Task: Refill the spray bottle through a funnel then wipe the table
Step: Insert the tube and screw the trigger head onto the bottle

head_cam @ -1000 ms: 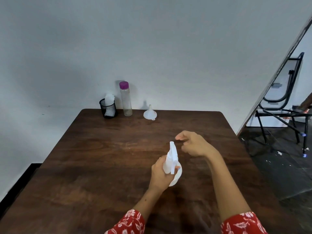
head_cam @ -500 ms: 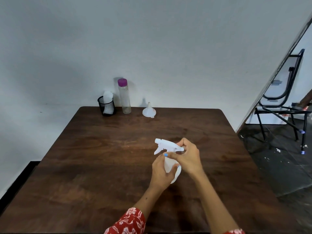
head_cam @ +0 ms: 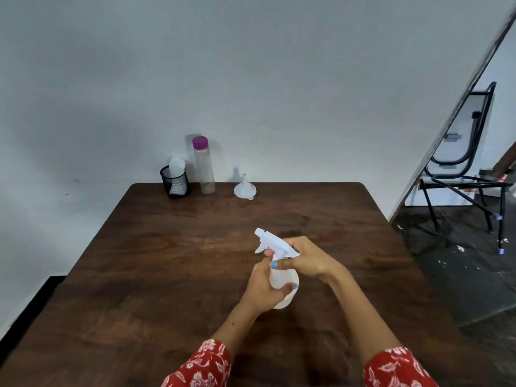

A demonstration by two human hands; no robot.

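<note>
A white spray bottle [head_cam: 282, 279] stands near the middle of the dark wooden table [head_cam: 167, 261]. My left hand [head_cam: 262, 286] grips its body from the left. My right hand [head_cam: 305, 259] wraps around the neck, just under the white trigger head [head_cam: 272, 241], whose nozzle points left. A white funnel [head_cam: 245, 188] lies mouth-down at the table's far edge. Left of it stands a tall clear bottle with a purple cap [head_cam: 204, 166]. A black mesh cup [head_cam: 176, 182] at the far left holds a white cloth or tissue [head_cam: 176, 167].
The table's far edge meets a grey wall [head_cam: 251, 79]. A black metal chair [head_cam: 463, 169] stands on the dark floor to the right, beyond the table's right edge.
My right hand came from hovering open beyond the bottle to gripping its neck. The trigger head has turned so its nozzle points left.
</note>
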